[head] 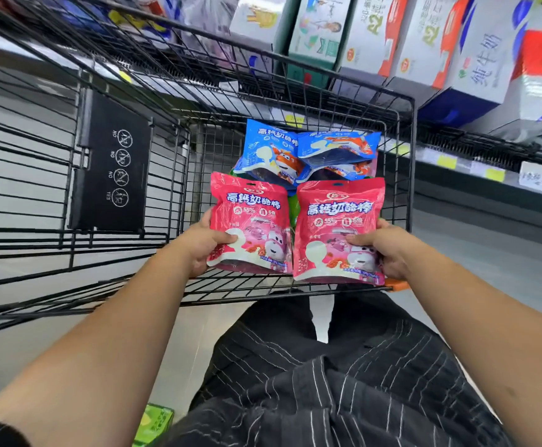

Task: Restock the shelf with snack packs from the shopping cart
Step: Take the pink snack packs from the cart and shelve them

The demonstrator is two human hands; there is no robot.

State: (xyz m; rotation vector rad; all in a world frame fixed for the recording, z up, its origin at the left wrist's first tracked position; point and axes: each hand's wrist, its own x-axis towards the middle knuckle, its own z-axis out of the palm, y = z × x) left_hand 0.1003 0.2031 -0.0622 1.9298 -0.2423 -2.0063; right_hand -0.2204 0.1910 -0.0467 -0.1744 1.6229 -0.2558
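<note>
Snack packs, two of them: glossy pink plastic pouches printed with a cartoon plane and white lettering, held side by side over the near end of the black wire shopping cart (405, 175). Left pink pouch (250, 221) pinched at its lower left edge by the left hand (203, 246), thumb across the front, fingers hidden behind. Right pink pouch (339, 229) clamped the same way at its lower right edge by the right hand (387, 250), thumb on the printed face. Both upright, long axis running from bottom seal up to the hang-hole tab, tops pointing away from the body toward the far end of the cart, faces turned to the camera; inner edges close together, touching or not cannot be told. Beyond them, lower in the basket, glossy blue plastic pouches (308, 153) of the same brand, lying tilted and overlapping, with a sliver of green between blue and pink. Black plastic child-seat flap (111, 162) with white pictograms standing at the left wall of the cart. White cardboard milk cartons (424, 37) stacked on the dark metal store shelf (476, 140) to the right, yellow price tags along its edge. Dark striped clothing below, between the bare forearms.
</note>
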